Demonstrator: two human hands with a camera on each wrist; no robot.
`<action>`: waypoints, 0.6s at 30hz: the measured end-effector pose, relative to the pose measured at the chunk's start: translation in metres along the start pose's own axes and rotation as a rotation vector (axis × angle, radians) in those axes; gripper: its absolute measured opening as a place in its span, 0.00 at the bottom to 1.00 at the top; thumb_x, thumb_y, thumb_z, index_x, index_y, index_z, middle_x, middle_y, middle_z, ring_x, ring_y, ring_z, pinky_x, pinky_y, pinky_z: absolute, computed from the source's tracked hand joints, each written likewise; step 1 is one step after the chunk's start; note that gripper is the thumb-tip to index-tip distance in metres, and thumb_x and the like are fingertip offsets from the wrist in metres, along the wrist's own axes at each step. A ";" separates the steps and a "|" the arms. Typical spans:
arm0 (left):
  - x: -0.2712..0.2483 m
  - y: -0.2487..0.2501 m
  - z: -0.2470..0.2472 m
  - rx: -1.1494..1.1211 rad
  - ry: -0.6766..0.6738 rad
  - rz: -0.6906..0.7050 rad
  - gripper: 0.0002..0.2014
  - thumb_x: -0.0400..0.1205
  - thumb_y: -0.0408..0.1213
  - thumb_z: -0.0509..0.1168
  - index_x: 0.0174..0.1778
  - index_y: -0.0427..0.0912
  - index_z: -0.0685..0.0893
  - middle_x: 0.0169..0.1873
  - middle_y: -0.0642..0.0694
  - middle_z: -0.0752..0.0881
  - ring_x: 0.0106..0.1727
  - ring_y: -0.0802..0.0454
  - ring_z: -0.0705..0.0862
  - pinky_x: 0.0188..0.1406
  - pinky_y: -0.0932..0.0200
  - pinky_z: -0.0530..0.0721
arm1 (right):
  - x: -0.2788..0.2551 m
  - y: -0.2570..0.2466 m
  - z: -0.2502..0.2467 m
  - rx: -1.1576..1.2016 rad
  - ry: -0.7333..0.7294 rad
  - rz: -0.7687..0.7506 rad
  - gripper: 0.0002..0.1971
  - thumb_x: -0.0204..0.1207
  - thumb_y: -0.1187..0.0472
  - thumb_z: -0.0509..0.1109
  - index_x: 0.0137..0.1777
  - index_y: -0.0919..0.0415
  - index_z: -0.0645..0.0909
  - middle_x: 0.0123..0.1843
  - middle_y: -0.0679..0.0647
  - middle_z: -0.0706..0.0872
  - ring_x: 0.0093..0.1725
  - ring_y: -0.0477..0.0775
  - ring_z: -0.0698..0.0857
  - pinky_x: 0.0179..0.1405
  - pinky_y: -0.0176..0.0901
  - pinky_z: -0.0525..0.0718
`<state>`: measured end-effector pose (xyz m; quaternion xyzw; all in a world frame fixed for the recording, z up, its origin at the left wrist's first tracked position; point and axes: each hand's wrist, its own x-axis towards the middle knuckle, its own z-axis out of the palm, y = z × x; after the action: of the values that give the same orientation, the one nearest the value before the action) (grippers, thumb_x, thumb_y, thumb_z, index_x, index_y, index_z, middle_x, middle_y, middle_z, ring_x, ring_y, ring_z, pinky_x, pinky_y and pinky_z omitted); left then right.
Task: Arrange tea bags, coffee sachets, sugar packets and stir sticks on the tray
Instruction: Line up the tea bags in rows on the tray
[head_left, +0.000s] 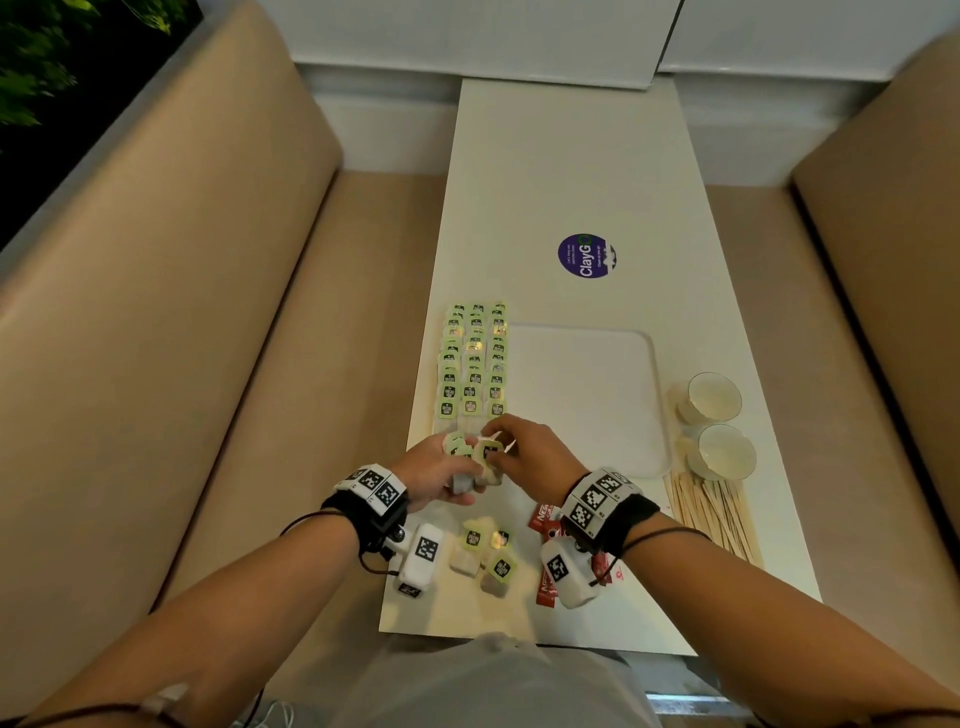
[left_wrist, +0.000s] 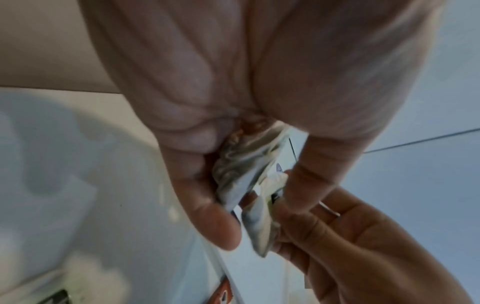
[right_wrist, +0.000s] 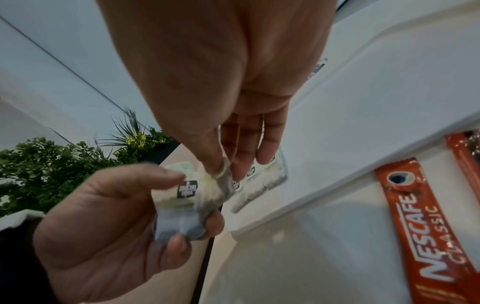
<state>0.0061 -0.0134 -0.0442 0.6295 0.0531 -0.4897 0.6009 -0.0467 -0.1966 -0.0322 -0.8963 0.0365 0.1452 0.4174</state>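
A white tray (head_left: 582, 395) lies mid-table, with green-labelled tea bags (head_left: 472, 358) in three columns along its left side. Just in front of those columns my left hand (head_left: 457, 467) grips a small bunch of tea bags (head_left: 465, 480). My right hand (head_left: 491, 441) pinches one bag of that bunch by its top. In the right wrist view thumb and forefinger of the right hand (right_wrist: 226, 170) nip the bag's upper edge beside the held bunch (right_wrist: 187, 201). In the left wrist view the left hand (left_wrist: 259, 205) is wrapped round crumpled bags (left_wrist: 244, 170).
Loose tea bags (head_left: 488, 556) and red coffee sachets (head_left: 545, 519) lie near the table's front edge, under my wrists. Wooden stir sticks (head_left: 711, 514) fan out at the right, behind them two white cups (head_left: 714, 397). A purple sticker (head_left: 587, 255) marks the far table; benches flank both sides.
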 end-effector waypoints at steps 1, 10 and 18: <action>0.001 -0.001 0.001 0.061 0.021 0.019 0.17 0.79 0.24 0.70 0.62 0.41 0.81 0.45 0.38 0.90 0.41 0.44 0.88 0.34 0.53 0.88 | 0.001 0.000 0.001 0.019 0.006 0.010 0.13 0.83 0.59 0.70 0.66 0.53 0.81 0.50 0.46 0.85 0.43 0.47 0.86 0.38 0.29 0.79; 0.011 -0.006 -0.005 0.065 0.182 0.078 0.10 0.82 0.31 0.71 0.59 0.38 0.83 0.42 0.41 0.89 0.38 0.50 0.88 0.34 0.55 0.88 | 0.009 0.009 0.007 0.067 -0.029 0.153 0.13 0.81 0.49 0.71 0.46 0.59 0.87 0.40 0.56 0.90 0.39 0.54 0.88 0.45 0.50 0.86; 0.012 -0.008 -0.015 0.008 0.178 0.063 0.06 0.83 0.35 0.72 0.54 0.47 0.86 0.45 0.45 0.91 0.42 0.49 0.90 0.37 0.55 0.88 | 0.010 0.016 0.012 0.110 -0.134 0.153 0.15 0.82 0.51 0.71 0.42 0.63 0.86 0.37 0.59 0.91 0.33 0.46 0.86 0.46 0.47 0.86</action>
<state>0.0156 -0.0060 -0.0609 0.6742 0.0845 -0.4130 0.6065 -0.0427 -0.1979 -0.0543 -0.8550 0.0847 0.2342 0.4550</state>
